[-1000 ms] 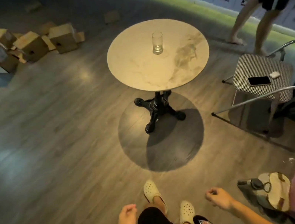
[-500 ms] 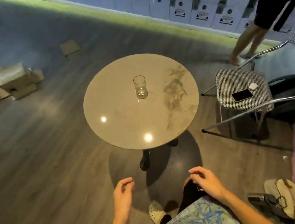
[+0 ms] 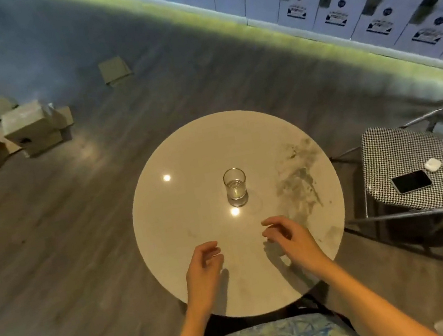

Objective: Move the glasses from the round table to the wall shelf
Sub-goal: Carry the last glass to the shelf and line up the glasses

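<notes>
Over the round desk, a person is reaching with both hands for a lone glass, which is standing upright near the middle of the top, at about 12 o'clock from the hands. Neither hand is touching it. The left hand is hovering at 7 o'clock from the glass, its grip loosely curled and holding nothing; the right hand is hovering at 5 o'clock, its grip half open and likewise holding nothing. The wall shelf is not showing in this view. A chair carrying a phone is sitting at 3 o'clock from the desk. The glass looks smooth and possibly holds a little water, so the sound way to take it is probably one hand wrapping its lower half, keeping it upright while lifting, with the other hand free to steady it.
</notes>
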